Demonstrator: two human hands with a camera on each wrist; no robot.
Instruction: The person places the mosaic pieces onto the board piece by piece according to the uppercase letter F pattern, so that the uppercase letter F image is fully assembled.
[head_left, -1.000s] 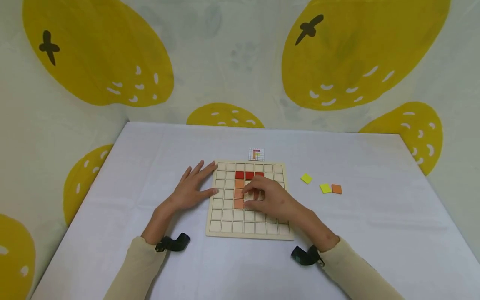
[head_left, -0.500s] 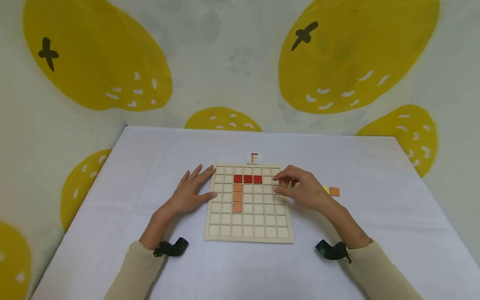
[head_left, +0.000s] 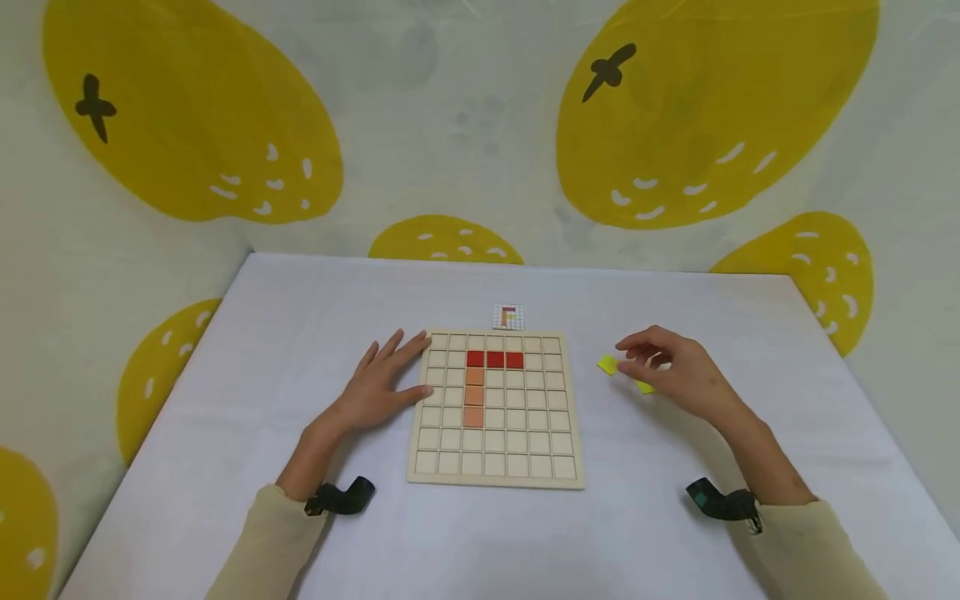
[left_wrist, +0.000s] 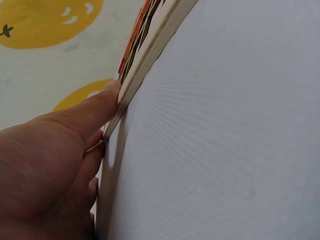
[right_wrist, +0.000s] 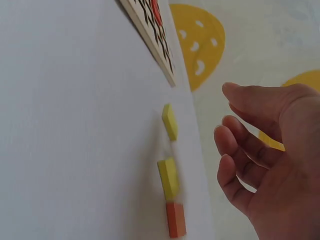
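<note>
My left hand point(head_left: 378, 387) rests at the left edge of a wooden grid board point(head_left: 517, 442), its fingers stretched out and thumb at the rim. On the board, three red tiles point(head_left: 495, 359) form a row and three orange tiles point(head_left: 474, 396) run down in a column from its left end. My right hand point(head_left: 675, 375) hovers over the table right of the board, fingers loosely bent, nothing between them. Beneath and beside it lie two yellow tiles point(right_wrist: 170, 122) and a loose orange tile point(right_wrist: 176, 220); in the head view the hand hides that orange one.
A small printed card point(head_left: 508, 317) with a coloured grid pattern lies just behind the board. White cloth covers the table point(head_left: 480, 542), and a wall point(head_left: 457, 125) with large yellow fruit prints stands behind it. Each wrist carries a black camera point(head_left: 341, 497).
My right hand has moved right, from over the board's column of orange tiles to above the loose tiles. The left hand has stayed at the board's edge.
</note>
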